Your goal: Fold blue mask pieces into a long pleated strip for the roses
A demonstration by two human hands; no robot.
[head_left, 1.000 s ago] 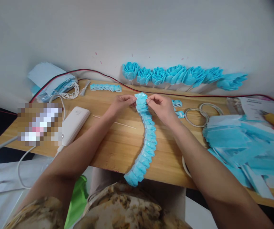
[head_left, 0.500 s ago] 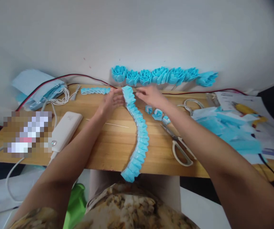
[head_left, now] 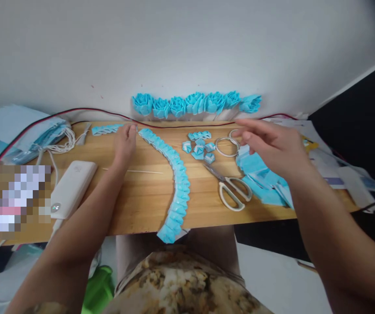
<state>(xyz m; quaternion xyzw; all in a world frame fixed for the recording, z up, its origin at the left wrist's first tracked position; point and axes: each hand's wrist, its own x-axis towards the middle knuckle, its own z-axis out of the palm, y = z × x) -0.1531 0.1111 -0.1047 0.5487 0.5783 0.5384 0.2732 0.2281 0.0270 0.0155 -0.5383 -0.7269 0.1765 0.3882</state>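
Observation:
A long pleated blue strip curves down the wooden table, its near end at the front edge. Just left of its far end is my left hand, fingers bent together; whether they hold anything is hidden. A short blue folded strip lies beside that hand. My right hand hovers over the right side, empty, fingers apart, above a pile of blue sheets. Several small folded blue pieces lie mid-table, near scissors with white handles.
Blue paper-like flowers line the wall. A red-black cable runs along the back. On the left are a white power bank, a blurred phone-like object and a bag of blue sheets. A thin stick lies left of the strip.
My right hand has moved right, away from the long strip's far end, towards the blue sheets. My left hand's fingers have drawn together. The view has shifted to the right.

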